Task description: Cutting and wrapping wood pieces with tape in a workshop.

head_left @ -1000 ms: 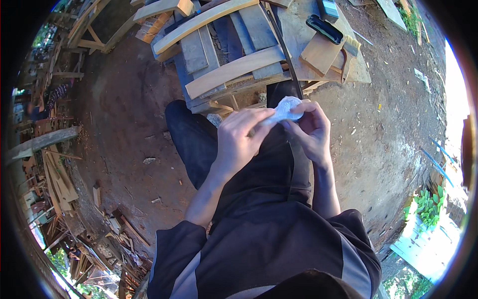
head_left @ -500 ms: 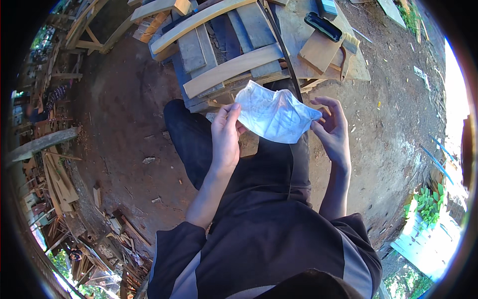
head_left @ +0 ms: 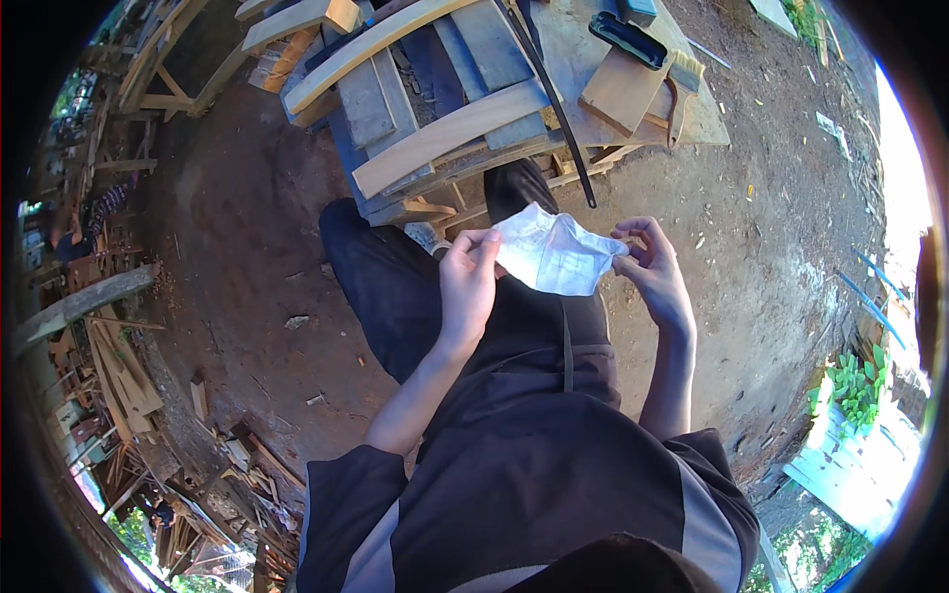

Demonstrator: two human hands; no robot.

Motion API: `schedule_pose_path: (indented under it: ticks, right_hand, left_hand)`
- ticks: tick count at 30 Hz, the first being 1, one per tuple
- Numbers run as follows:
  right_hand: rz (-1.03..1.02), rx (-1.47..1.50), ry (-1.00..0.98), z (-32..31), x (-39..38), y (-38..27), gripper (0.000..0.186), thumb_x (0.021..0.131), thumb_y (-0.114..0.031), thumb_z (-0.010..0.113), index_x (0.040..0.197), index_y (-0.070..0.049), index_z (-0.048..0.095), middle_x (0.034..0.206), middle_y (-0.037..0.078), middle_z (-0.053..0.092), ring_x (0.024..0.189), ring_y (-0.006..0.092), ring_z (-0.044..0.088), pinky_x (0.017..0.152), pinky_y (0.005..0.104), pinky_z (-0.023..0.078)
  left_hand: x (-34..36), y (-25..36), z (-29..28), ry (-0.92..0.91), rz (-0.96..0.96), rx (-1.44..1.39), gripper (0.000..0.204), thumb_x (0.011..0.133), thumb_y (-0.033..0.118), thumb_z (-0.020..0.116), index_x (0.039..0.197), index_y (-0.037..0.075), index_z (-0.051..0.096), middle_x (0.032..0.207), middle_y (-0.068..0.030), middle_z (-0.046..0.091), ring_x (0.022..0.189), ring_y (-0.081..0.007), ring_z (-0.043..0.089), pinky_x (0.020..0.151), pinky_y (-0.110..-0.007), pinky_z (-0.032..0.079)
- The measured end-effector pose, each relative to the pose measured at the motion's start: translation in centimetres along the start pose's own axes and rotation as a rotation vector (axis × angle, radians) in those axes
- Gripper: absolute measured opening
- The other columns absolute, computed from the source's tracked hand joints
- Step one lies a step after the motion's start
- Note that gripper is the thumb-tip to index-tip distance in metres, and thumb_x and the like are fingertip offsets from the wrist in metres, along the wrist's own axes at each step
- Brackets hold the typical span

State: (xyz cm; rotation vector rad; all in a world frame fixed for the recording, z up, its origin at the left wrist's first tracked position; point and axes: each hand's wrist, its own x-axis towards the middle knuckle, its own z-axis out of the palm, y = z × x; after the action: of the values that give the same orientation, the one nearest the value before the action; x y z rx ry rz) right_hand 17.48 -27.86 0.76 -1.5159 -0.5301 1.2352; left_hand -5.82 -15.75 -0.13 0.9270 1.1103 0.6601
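Holding a creased white sheet point(head_left: 556, 255) over our lap in the head view, we pinch its left edge in the left hand point(head_left: 468, 289), thumb pressed on the near face and the fingers mostly hidden; in the right hand point(head_left: 654, 272), thumb and fingertips are together on the sheet's right corner, other fingers curled above it. The sheet hangs between the two hands, covering part of our dark trousers point(head_left: 386, 287). Just beyond it stands a low wooden stand point(head_left: 395, 210) stacked with boards, a pale curved slat point(head_left: 450, 138) across its near side and a second curved slat point(head_left: 376, 49) farther back. In the way, a thin dark strip point(head_left: 554, 89) juts past the stand's near side, its tip near the sheet's upper right but apart from it. To the right, on a flat panel point(head_left: 707, 124), we have a wooden block point(head_left: 621, 97), a dark open tray point(head_left: 629, 40) and a brush point(head_left: 679, 94) with a wooden handle. Around us spreads bare earth point(head_left: 247, 217) flecked with chips, with a log point(head_left: 89, 306) and loose planks point(head_left: 124, 376) at far left and a leafy plant point(head_left: 855, 385) at far right.
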Motion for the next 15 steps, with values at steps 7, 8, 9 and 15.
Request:
schedule_pose_path:
  ticks: [7,8,9,15]
  right_hand:
    - [-0.097,0.019,0.174,-1.1,5.7,3.3,0.041,0.084,0.009,0.063,0.123,-0.002,0.055,0.117,0.009,0.059,0.101,0.0145,0.060,0.092,0.0290,0.050]
    - [-0.164,0.046,0.197,-1.0,6.6,3.1,0.040,0.084,0.010,0.064,0.122,-0.001,0.055,0.115,0.008,0.059,0.101,0.0142,0.060,0.092,0.0284,0.050]
    - [-0.233,0.074,0.221,-0.9,7.4,2.8,0.040,0.084,0.010,0.064,0.122,-0.001,0.056,0.114,0.008,0.059,0.101,0.0140,0.060,0.092,0.0278,0.049]
    - [-0.464,-0.051,0.334,0.4,9.8,0.2,0.035,0.087,0.009,0.058,0.120,-0.003,0.058,0.109,0.006,0.060,0.099,0.0140,0.060,0.088,0.0282,0.051]
  left_hand:
    - [4.4,-3.2,4.0,0.001,0.082,-0.092,0.018,0.104,0.015,0.056,0.105,-0.003,0.056,0.094,-0.0109,0.069,0.084,-0.0134,0.069,0.072,-0.028,0.059]
    - [5.0,-3.2,4.4,0.000,0.101,-0.039,0.019,0.105,0.016,0.055,0.107,-0.002,0.055,0.096,-0.0106,0.068,0.086,-0.0146,0.070,0.075,-0.030,0.060]
    - [5.4,-3.2,4.8,-0.001,0.121,0.015,0.020,0.106,0.018,0.054,0.108,-0.002,0.053,0.098,-0.0103,0.067,0.089,-0.0158,0.070,0.077,-0.031,0.061]
    - [6.1,-3.1,7.1,-0.011,0.282,-0.047,0.021,0.106,0.019,0.054,0.105,-0.002,0.052,0.084,-0.0062,0.063,0.075,-0.0093,0.060,0.070,-0.026,0.050]
